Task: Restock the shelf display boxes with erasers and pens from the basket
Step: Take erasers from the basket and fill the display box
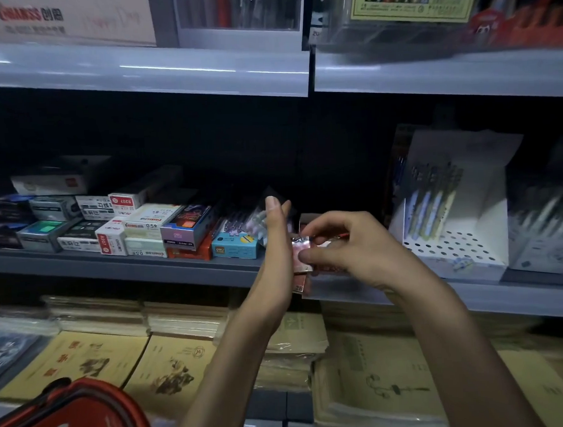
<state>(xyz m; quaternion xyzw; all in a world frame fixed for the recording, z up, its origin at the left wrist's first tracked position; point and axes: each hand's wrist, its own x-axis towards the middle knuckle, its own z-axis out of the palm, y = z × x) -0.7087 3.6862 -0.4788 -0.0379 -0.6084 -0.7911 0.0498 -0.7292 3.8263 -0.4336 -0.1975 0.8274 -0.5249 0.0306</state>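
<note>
– Red plastic basket [66,416] with a black handle: where is it?
– Bottom left corner, nearest of all, in front of the stacks of yellow paper exercise books [96,360] on the lowest shelf.
– And the hands?
– Both are up at the front edge of the grey middle shelf [114,262]. The right hand [349,246] pinches a small pink shiny-wrapped eraser [299,248] between thumb and forefinger. The left hand [276,245] stands upright just beside it, fingers straight and together, palm toward the eraser; whether they touch I cannot tell.
– What lies below the eraser?
– A small red cardboard display box [301,282] at the shelf's lip, mostly hidden by the hands and blurred.
– Farther back?
– To the left, stacked small cardboard stationery boxes [145,229]. To the right, a white perforated cardboard display box [452,247] with pastel pens [431,206] standing in its back rows.
</note>
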